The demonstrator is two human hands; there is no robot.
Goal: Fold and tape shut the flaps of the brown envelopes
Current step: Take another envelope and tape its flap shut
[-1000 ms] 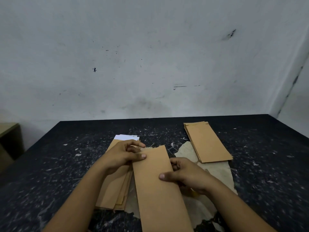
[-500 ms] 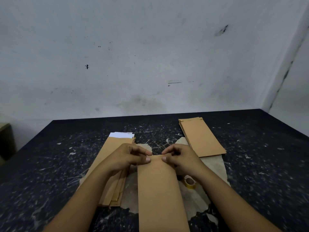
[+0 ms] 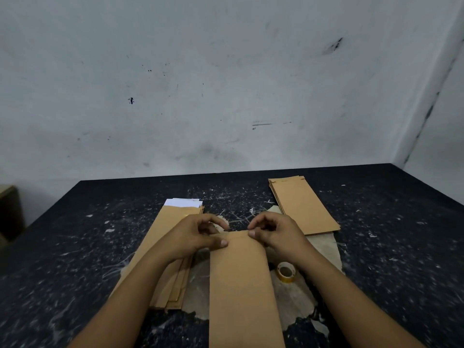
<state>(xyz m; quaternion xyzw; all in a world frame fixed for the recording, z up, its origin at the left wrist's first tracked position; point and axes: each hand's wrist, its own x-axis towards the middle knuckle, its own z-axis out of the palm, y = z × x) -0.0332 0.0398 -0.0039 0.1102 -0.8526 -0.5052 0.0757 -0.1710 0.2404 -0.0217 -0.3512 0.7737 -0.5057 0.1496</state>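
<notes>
A long brown envelope (image 3: 241, 285) lies lengthwise in front of me on the black table (image 3: 389, 247). My left hand (image 3: 193, 234) pinches its far left corner, thumb on top and fingers curled behind. My right hand (image 3: 273, 234) pinches the far right corner the same way. The flap at the far end is hidden by my fingers. A stack of brown envelopes (image 3: 165, 242) with white paper (image 3: 184, 202) sticking out lies at the left, partly under my left forearm. A roll of clear tape (image 3: 286, 272) lies just right of the envelope.
Another stack of brown envelopes (image 3: 302, 204) lies at the back right. A torn, pale sheet (image 3: 296, 297) is spread under the work area. A white wall (image 3: 226, 84) stands right behind the table. A brown piece of furniture (image 3: 7, 209) stands at the far left.
My right hand moved from the envelope's right edge up to its far end, uncovering the tape roll. Both hands now pinch the far corners, fingers curled higher over the end.
</notes>
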